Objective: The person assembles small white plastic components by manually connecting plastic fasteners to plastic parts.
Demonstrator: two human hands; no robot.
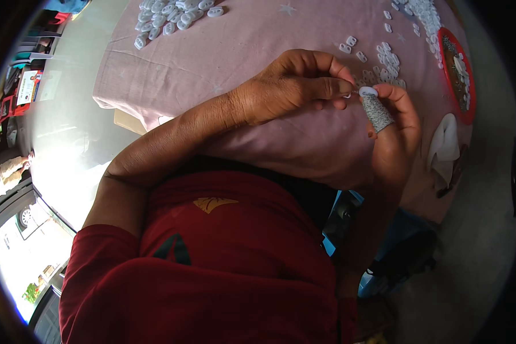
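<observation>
My left hand (304, 83) reaches across from the left, its thumb and fingers pinched on a small, thin, coiled piece like a spring (355, 91). That piece points at a white oval plastic piece (368, 91) in my right hand (400, 117). A grey speckled cloth sleeve (377, 112) covers my right thumb, which presses the white piece against the curled fingers. Both hands are close together above the near part of the pink-covered table (258, 34). Beyond them lies a loose group of small white plastic pieces (387, 59). My left fingertips partly hide the coiled piece.
A pile of white oval pieces (169, 16) lies at the far left, another heap (424, 17) at the far right. On the right edge a red-rimmed tray (471, 112) holds small parts. A white cloth (444, 143) lies nearer. A cardboard box (128, 121) is beside the table's left corner.
</observation>
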